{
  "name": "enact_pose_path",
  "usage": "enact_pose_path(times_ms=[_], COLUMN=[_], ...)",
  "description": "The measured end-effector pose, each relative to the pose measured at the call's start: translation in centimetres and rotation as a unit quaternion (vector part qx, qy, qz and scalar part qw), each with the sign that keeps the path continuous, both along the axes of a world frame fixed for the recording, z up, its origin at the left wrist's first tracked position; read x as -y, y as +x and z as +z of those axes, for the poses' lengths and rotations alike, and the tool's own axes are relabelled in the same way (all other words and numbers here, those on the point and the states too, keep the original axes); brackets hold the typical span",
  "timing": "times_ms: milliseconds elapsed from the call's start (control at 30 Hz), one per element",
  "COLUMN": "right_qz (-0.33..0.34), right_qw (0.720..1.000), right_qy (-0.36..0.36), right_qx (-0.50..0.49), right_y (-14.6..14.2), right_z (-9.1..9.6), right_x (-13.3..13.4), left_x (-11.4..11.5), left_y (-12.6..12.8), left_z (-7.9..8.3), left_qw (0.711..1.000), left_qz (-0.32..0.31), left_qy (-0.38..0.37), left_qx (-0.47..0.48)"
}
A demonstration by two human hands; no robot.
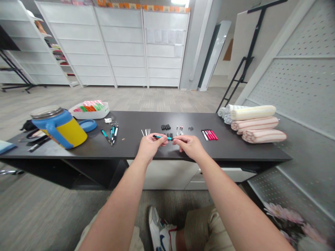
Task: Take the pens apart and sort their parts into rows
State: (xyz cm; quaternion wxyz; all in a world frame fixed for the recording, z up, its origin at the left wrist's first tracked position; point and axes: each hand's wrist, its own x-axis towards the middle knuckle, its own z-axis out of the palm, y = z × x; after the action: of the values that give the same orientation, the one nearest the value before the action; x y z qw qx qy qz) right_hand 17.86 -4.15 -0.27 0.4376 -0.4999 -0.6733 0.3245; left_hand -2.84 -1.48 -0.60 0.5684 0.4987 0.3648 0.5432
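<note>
Both hands meet over the dark table (146, 150) and pinch one teal and black pen (162, 137) held level between them. My left hand (150, 143) grips its left end, my right hand (190, 144) its right end. Behind the hands lie small white pen parts (146, 132), black caps (165, 127) and a few tiny springs or tips (179, 130). Red and black pens (209, 134) lie in a row to the right. Teal pens (111, 134) lie to the left.
A yellow jug with a blue handle and lid (59, 127) stands at the left, a white tray of coloured items (90, 109) behind it. Rolled towels (255, 123) are stacked at the right end. White shelving lines the far wall.
</note>
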Motion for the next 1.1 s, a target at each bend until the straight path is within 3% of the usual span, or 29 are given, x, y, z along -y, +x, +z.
enact_pose_path(times_ms=[200, 300, 400, 567, 667, 800, 900, 1100], right_qz=[-0.017, 0.024, 0.076, 0.081, 0.07, 0.082, 0.117, 0.098], right_qw=[1.0, 0.999, 0.997, 0.995, 0.995, 0.993, 0.99, 0.992], right_qy=[-0.015, -0.023, -0.013, 0.0, -0.012, -0.026, -0.047, -0.077], right_qx=[-0.019, -0.023, 0.011, 0.06, 0.071, 0.08, 0.069, 0.028], right_y=[0.2, 0.3, 0.2, 0.3, 0.4, 0.4, 0.3, 0.2], right_z=[-0.2, -0.4, -0.5, -0.4, -0.2, 0.2, 0.4, 0.3], right_x=[0.0, -0.4, -0.6, -0.6, -0.5, -0.3, -0.2, -0.1], left_x=[-0.2, -0.1, 0.2, 0.3, 0.4, 1.2, 2.0, 1.9], left_y=[-0.2, -0.5, -0.7, -0.9, -1.4, -2.6, -3.5, -4.0], left_z=[-0.1, 0.0, 0.4, 1.1, 1.6, 2.2, 2.4, 2.7], left_qw=[1.0, 0.999, 0.992, 0.971, 0.943, 0.864, 0.818, 0.822], left_qz=[-0.009, -0.039, -0.093, -0.128, -0.126, -0.129, -0.146, -0.187], left_qy=[0.001, 0.014, 0.026, 0.036, 0.067, 0.184, 0.234, 0.203], left_qx=[-0.005, -0.016, -0.086, -0.201, -0.3, -0.45, -0.504, -0.498])
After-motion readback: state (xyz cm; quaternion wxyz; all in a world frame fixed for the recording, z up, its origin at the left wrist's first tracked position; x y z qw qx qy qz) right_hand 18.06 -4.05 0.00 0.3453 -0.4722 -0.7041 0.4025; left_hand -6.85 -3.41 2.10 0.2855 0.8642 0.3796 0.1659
